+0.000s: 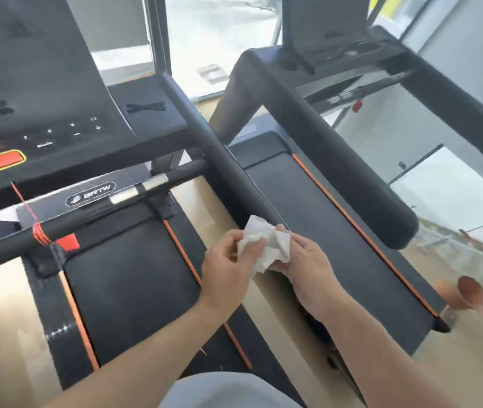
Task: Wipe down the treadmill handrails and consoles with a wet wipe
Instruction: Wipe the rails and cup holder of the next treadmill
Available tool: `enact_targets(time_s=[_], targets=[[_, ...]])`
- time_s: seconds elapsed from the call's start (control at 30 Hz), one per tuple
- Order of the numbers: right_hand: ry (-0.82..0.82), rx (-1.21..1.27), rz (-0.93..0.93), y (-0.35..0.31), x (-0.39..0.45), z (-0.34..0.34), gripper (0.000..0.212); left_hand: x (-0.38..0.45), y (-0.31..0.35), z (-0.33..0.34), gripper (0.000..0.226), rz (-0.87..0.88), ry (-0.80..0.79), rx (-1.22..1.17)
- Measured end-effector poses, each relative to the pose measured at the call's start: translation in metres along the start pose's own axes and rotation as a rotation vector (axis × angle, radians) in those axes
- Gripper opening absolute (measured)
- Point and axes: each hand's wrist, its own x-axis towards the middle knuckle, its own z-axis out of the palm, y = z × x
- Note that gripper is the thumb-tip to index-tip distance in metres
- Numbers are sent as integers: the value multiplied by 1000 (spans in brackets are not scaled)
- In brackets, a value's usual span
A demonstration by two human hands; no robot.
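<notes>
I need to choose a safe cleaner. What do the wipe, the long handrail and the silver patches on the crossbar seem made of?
Wipe: thin white nonwoven sheet, crumpled. Handrail: matte black, probably foam or rubber padding. Silver patches: shiny, likely bare metal.

Off-task surroundings as I see them from the head camera.

A pale wooden floor (5, 304) runs under and between the machines. Tall glass window panes (202, 33) with a dark upright frame (158, 33) stand ahead, bright outside. Low on the right, a blurred round reddish-brown object (471, 291) sits on the floor; I cannot tell what it is.
</notes>
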Motion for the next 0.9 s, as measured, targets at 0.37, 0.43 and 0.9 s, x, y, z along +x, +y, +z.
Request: enact_targets(time_s=[0.37, 0.43, 0.9], targets=[[114, -27, 64, 87, -153, -161, 25, -154, -54, 139, 15, -54, -77, 110], [159, 52, 97, 99, -174, -181, 24, -180, -61, 158, 28, -92, -74, 111], [276, 16, 57, 120, -219, -264, 16, -212, -55, 231, 24, -261, -482, 73]])
